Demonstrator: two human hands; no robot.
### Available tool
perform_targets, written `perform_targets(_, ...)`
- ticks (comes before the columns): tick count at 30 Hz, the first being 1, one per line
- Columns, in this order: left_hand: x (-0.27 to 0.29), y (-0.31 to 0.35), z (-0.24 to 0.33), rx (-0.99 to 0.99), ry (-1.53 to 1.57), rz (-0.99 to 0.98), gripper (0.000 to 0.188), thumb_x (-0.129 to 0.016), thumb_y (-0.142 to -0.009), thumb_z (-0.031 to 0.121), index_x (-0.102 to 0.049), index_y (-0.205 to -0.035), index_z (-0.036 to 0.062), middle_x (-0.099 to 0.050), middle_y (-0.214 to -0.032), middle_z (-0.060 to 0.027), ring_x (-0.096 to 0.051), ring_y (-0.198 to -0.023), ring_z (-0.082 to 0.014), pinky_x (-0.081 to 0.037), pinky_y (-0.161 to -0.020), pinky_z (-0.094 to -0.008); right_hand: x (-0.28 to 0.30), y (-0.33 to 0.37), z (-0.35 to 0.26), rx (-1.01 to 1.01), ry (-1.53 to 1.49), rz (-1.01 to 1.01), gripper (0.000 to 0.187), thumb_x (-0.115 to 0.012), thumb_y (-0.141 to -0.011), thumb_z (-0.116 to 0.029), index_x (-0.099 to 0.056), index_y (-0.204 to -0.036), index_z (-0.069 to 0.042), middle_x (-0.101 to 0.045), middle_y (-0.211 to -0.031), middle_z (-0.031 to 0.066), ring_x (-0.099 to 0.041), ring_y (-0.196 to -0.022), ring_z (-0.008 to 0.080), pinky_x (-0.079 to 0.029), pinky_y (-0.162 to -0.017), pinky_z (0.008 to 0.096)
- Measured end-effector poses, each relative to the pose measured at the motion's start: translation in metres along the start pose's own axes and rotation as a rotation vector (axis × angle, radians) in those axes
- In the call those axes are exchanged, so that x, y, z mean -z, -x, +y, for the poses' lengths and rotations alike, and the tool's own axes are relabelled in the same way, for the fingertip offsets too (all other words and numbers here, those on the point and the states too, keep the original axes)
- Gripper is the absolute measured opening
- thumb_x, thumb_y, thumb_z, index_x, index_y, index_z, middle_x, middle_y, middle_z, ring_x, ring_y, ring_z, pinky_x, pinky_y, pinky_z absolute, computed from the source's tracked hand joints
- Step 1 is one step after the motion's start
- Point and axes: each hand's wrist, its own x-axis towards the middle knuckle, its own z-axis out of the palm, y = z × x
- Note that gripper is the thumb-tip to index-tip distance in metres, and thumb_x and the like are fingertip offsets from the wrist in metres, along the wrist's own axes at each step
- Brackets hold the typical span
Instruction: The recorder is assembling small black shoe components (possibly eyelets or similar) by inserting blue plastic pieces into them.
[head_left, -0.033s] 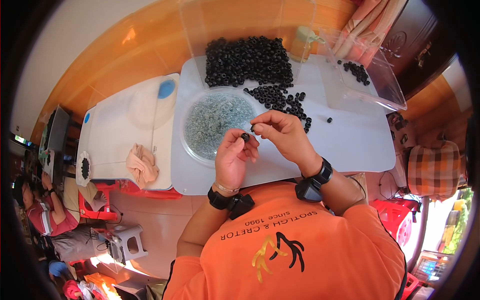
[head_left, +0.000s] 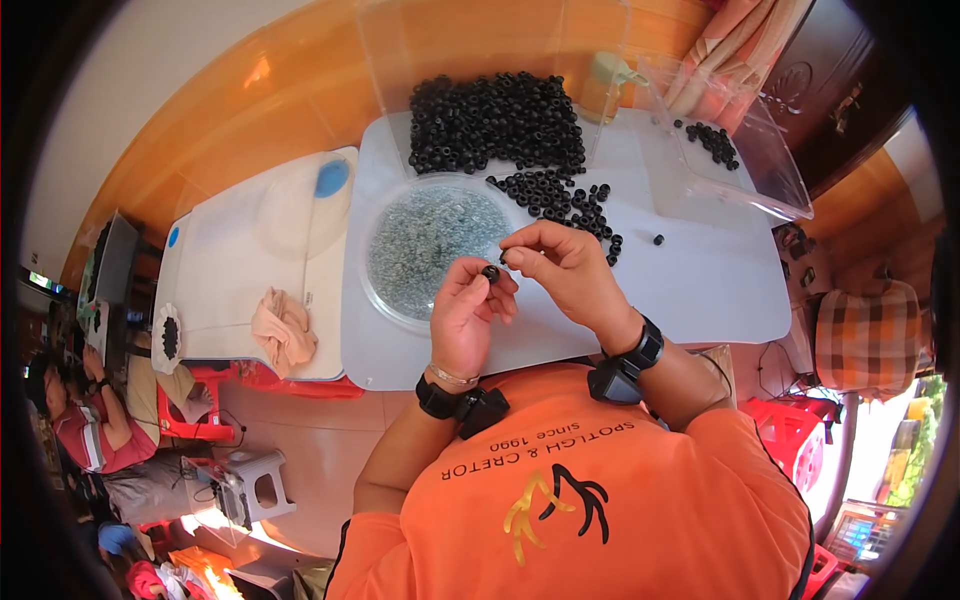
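My left hand [head_left: 468, 315] pinches a small black ring-shaped piece [head_left: 490, 273] with a hole in it between thumb and fingers. Close beside it, my right hand [head_left: 560, 262] has thumb and forefinger pressed together on a tiny dark piece [head_left: 504, 257], largely hidden by the fingertips. Both hands are raised over the near right rim of a round clear dish [head_left: 372, 300] that holds many small glassy beads [head_left: 430, 240]. Behind the hands, loose black ring-shaped pieces [head_left: 545, 195] are spread on the pale table [head_left: 690, 290].
A clear box [head_left: 600, 150] with a heap of black pieces stands at the back. Another clear box [head_left: 775, 195] at the right holds a few. A jar [head_left: 603, 88] is behind them. On the adjoining white table lies a peach cloth [head_left: 285, 332]. Another person [head_left: 110, 430] sits far left.
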Motion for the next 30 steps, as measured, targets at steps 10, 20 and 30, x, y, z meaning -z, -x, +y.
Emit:
perform_targets(10, 0.001, -0.002, -0.004, 0.002, -0.055, 0.011, 0.025, -0.055, -0.098, 0.026, -0.053, -0.109, 0.0033, -0.065, -0.095, -0.0121, -0.062, -0.075, -0.0165, -0.048, -0.065, -0.0282, -0.007, 0.002, -0.001, 0.147, 0.182, 0.037, 0.013, -0.068, -0.093, -0.007, -0.070, -0.099, 0.004, -0.072, -0.087, 0.0082, -0.069, -0.071, 0.0102, -0.056, -0.064, 0.0254)
perform_targets(20, 0.000, -0.003, -0.004, 0.027, -0.049, 0.009, 0.026, -0.054, -0.099, 0.025, -0.054, -0.110, 0.0025, -0.065, -0.095, -0.0121, -0.062, -0.075, -0.0165, -0.048, -0.066, -0.0283, -0.004, 0.002, 0.005, 0.146, 0.216, 0.038, 0.012, -0.068, -0.093, -0.006, -0.071, -0.101, 0.002, -0.071, -0.091, 0.0069, -0.068, -0.076, 0.0112, -0.055, -0.071, 0.0259)
perform_targets(30, 0.001, -0.003, -0.006, 0.048, -0.053, 0.015, 0.024, -0.052, -0.099, 0.023, -0.054, -0.110, 0.0018, -0.065, -0.095, -0.0122, -0.062, -0.075, -0.0165, -0.048, -0.066, -0.0283, -0.005, 0.002, 0.009, 0.163, 0.205, 0.056, 0.013, -0.069, -0.092, -0.008, -0.071, -0.099, 0.002, -0.071, -0.091, 0.0087, -0.068, -0.072, 0.0118, -0.056, -0.066, 0.0263)
